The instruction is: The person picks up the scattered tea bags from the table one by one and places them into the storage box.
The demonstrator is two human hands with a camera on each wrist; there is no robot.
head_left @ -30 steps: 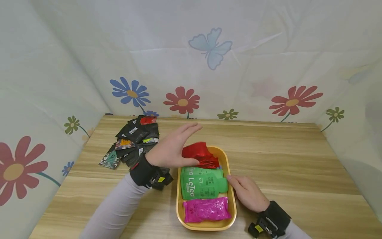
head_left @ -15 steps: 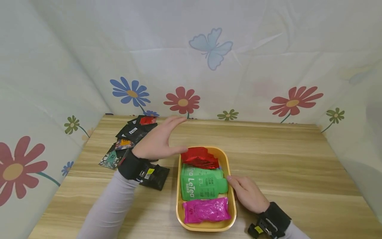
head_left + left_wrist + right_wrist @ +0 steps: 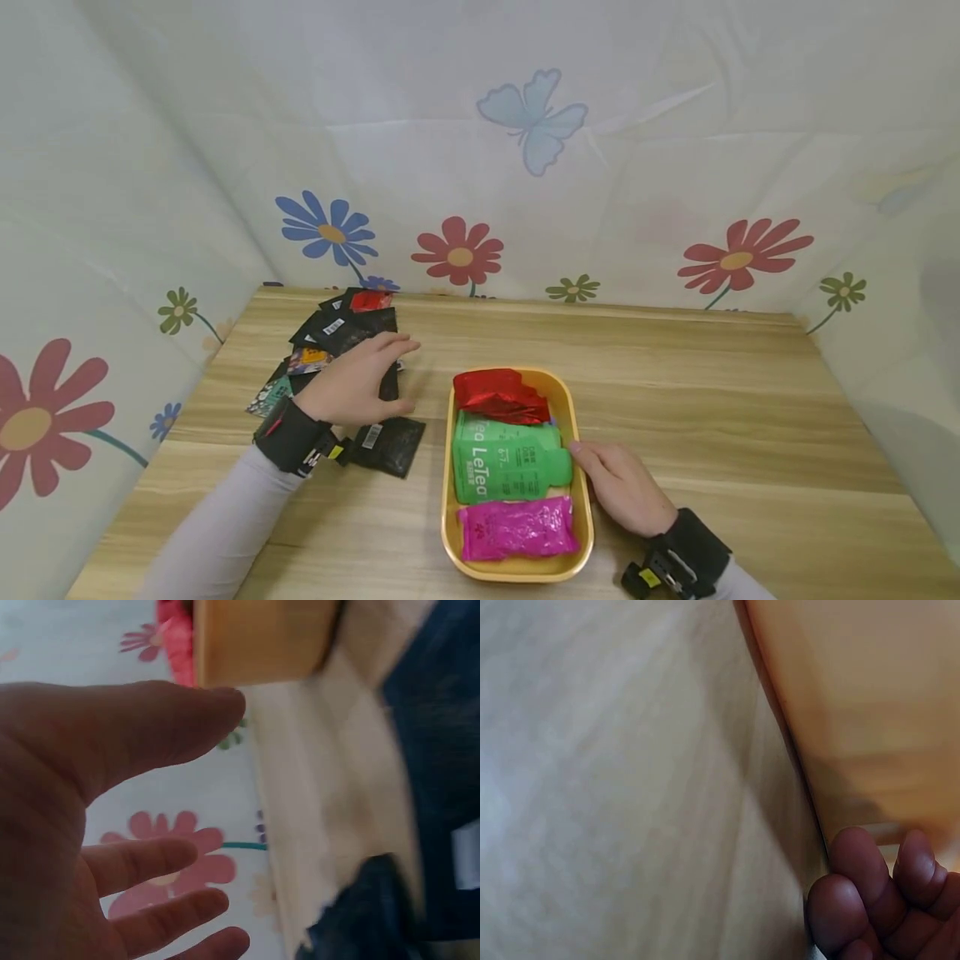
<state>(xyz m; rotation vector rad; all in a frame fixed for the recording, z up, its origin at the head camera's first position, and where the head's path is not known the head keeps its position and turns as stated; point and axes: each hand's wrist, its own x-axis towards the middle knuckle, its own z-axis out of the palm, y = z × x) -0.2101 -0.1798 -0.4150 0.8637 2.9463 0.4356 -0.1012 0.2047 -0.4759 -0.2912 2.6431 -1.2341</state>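
Observation:
My left hand (image 3: 356, 383) hovers over the left of the table with thumb and fingers apart, holding nothing. Under and around it lies a pile of flat black packets (image 3: 341, 329), partly hidden by the hand. A single black packet (image 3: 390, 447) with a barcode label lies just in front of it. My right hand (image 3: 622, 483) grips the right rim of a yellow plastic tray (image 3: 583, 533); its curled fingertips (image 3: 838, 907) meet the outer wall in the right wrist view. Inside the tray are a crumpled red foil packet (image 3: 501, 396), green LeTea pouches (image 3: 502, 467) and a pink packet (image 3: 517, 529).
The wooden table (image 3: 712, 400) runs back to a white flowered cloth (image 3: 600, 192) that hangs behind and at both sides. A packet with a red patch (image 3: 371, 300) lies at the back of the pile, near the cloth.
My left hand has let go of the red foil packet, which settled into the tray's far end, and has moved left and down toward the black packets. The right hand has stayed put.

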